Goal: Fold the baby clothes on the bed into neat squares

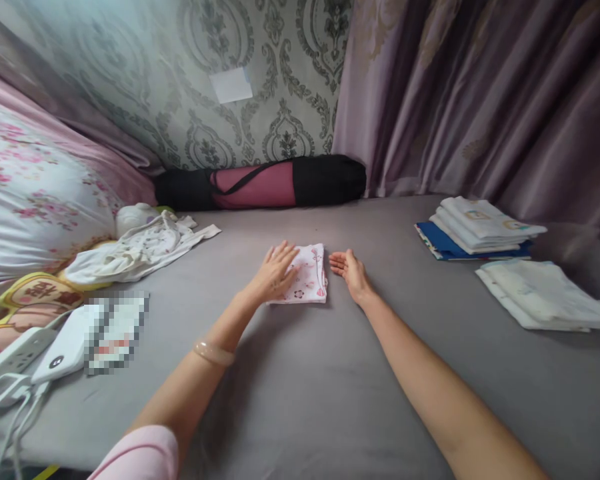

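Note:
A small folded cloth [307, 277], white-pink with a red flower print, lies flat in the middle of the grey sheet [300, 387]. My left hand [276, 270] rests on its left part with the fingers spread, hiding that side. Just beyond the cloth's right edge is my right hand [350, 272], turned on its side with the palm toward the cloth. Its fingers are stretched out and hold nothing. A narrow gap shows between the right fingertips and the cloth.
At the right lie a folded stack of white cloths [485, 227] on a blue piece and another folded cloth [545, 293]. Crumpled white clothing [140, 253] lies left, near a power strip [20, 357] and power bank [70, 340]. A long black-and-maroon bag [260, 183] lies along the wall.

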